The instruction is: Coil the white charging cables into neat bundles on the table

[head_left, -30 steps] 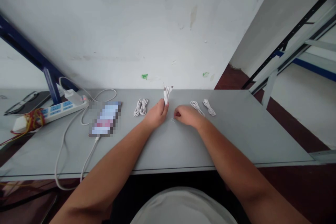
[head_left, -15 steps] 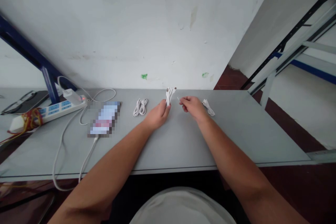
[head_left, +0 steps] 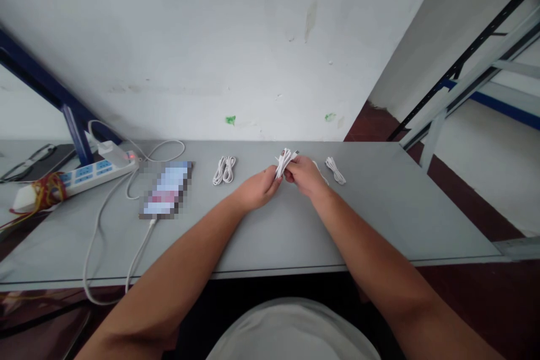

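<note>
My left hand (head_left: 262,187) is closed around a folded white USB cable (head_left: 283,163), held just above the table with its plug ends pointing up. Pressed against the right side of that bundle is my right hand (head_left: 301,173), its fingertips pinched together. A thin white strip was in those fingertips a moment before; the cable and fingers now mostly hide it. Left of my hands lies a coiled white cable (head_left: 224,170), tied in the middle. On the right rests another bundled cable (head_left: 335,170), and part of a further white loop shows behind my right wrist.
A phone (head_left: 166,191) with a blurred screen is plugged into a white charging cord (head_left: 99,225) hanging over the front edge. Behind it sits a power strip (head_left: 93,171) with an adapter. The wall (head_left: 270,56) rises at the table's (head_left: 379,219) back edge.
My two hands have come together. The left has moved slightly right with the cable, its plug ends now tilted right, and my right fingers have closed in against the bundle.
</note>
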Available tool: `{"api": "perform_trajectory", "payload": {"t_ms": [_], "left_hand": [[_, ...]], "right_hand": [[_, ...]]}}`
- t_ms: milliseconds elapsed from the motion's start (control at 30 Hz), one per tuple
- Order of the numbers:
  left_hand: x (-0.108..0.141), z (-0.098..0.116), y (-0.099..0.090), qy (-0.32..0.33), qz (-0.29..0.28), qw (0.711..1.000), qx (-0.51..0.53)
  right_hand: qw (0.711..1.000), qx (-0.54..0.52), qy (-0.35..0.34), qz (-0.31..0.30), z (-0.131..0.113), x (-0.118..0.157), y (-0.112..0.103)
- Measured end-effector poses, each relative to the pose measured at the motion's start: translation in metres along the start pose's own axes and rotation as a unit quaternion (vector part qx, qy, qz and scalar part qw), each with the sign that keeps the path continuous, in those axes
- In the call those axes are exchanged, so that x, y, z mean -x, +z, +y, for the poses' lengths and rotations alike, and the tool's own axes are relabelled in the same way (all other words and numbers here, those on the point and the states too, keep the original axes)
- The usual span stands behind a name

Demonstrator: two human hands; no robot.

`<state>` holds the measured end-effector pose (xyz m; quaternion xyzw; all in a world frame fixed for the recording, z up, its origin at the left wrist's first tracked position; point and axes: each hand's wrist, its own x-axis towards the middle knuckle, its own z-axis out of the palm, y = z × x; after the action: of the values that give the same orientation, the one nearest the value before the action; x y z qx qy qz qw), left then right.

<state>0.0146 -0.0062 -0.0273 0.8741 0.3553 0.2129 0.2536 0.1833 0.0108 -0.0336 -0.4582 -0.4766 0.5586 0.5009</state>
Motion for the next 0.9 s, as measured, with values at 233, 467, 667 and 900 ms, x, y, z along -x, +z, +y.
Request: {"api": "perform_trajectory", "payload": {"t_ms": [233, 467, 667, 900], "left_hand": [[0.001, 0.005, -0.005, -0.004, -0.011, 1.000, 0.004], [0.001, 0.004, -0.007, -0.014, -0.034, 0.998, 0.043], [0.000, 0.009, -0.011, -0.014, -0.029, 0.996, 0.086], [0.001, 0.005, -0.012, -0.051, -0.005, 0.994, 0.093]], "right_hand": [[0.998, 0.056, -0.014, -0.028, 0.000, -0.002, -0.003], [0.991, 0.125, -0.048, 0.010, 0.007, 0.000, 0.003], [0.993, 0.108, -0.052, -0.020, 0.006, -0.003, -0.002], [0.991, 0.110, -0.034, -0.067, 0.001, 0.000, -0.008]]}}
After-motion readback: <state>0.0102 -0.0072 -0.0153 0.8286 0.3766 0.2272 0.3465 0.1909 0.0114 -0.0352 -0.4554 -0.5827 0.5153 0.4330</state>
